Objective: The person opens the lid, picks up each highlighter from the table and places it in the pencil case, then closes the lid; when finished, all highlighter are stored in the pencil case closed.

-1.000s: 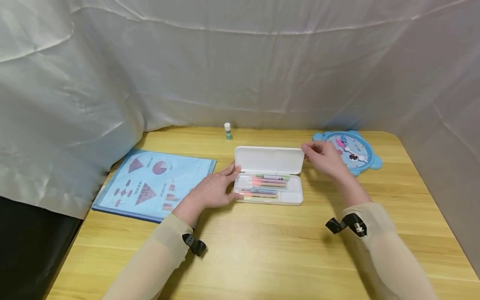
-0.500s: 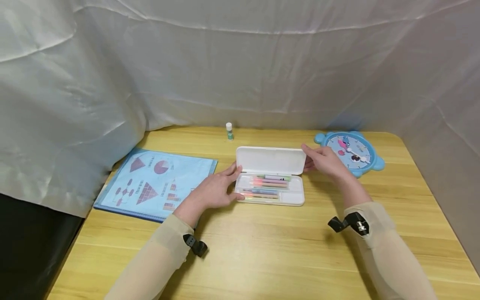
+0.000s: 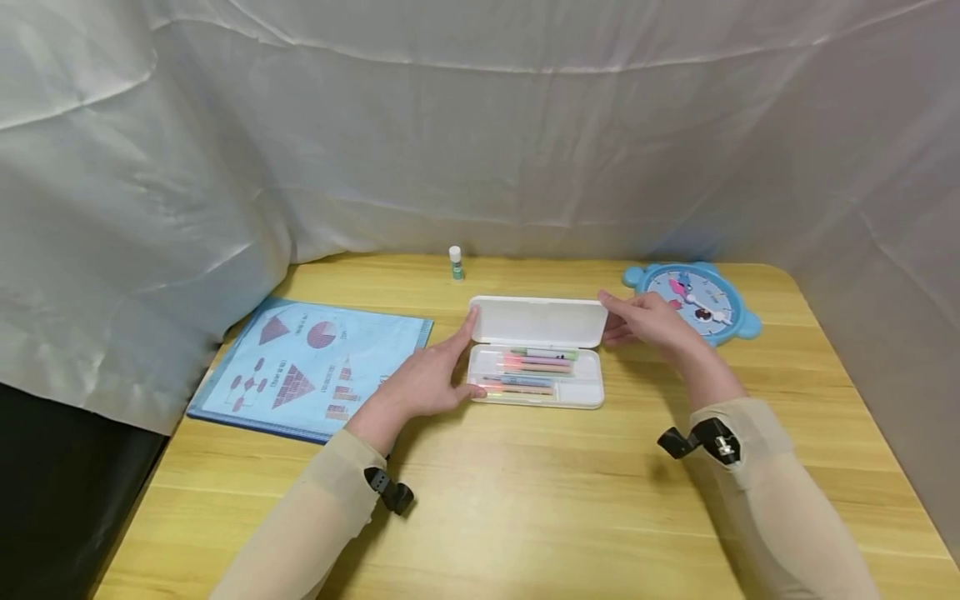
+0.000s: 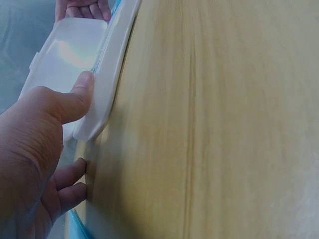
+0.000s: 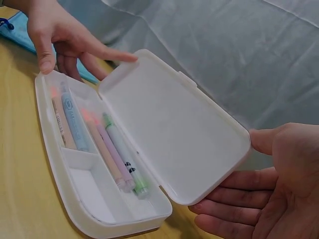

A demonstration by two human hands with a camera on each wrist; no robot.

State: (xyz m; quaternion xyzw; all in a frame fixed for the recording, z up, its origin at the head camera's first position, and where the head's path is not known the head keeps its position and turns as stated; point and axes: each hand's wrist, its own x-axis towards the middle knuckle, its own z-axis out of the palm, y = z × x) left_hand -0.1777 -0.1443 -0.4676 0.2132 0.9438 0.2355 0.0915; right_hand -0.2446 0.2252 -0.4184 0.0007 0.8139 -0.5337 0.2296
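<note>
A white pencil case (image 3: 588,392) lies open on the table, its lid (image 3: 536,323) raised at the back. Inside, several pens and highlighters (image 5: 115,149) in pastel colours lie in compartments. At the case's left end, my left hand (image 3: 427,375) is spread: the thumb rests on the front rim and the index fingertip touches the lid's left edge, with the other fingers beside the case. My right hand (image 3: 651,323) holds the lid's right edge, thumb at the corner and fingers behind it, as the right wrist view shows.
A blue document folder (image 3: 307,367) with printed shapes lies left of the case. A small glue stick (image 3: 456,263) stands behind it. Close beyond my right hand is a blue toy clock (image 3: 738,325). A grey cloth (image 3: 480,125) hangs along the table's back.
My left index finger has moved up onto the lid's edge. My right fingers have gone from pinching the lid's corner to spreading behind it. The lid leans slightly further forward.
</note>
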